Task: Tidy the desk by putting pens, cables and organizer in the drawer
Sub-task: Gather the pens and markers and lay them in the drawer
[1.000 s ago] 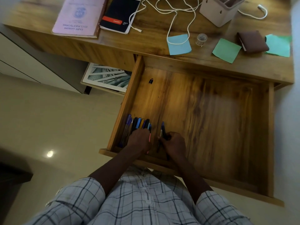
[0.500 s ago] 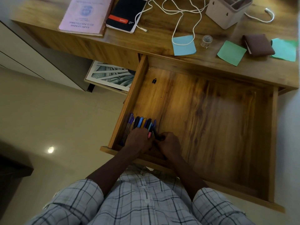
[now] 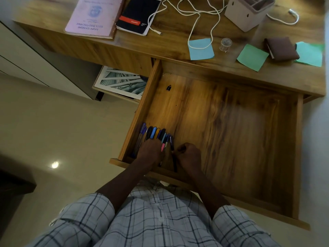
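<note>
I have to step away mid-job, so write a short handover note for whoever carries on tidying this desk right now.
Left hand rests flat on the row of pens in the front left corner of the drawer.
Right hand pinches a dark pen beside that row.
Done: pens in the drawer.
Left: white cables and organizer, both on the desk.

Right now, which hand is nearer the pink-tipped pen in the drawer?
Left. The left hand lies right beside the pink-tipped pen; the right hand sits farther right, curled at a black pen.
</note>
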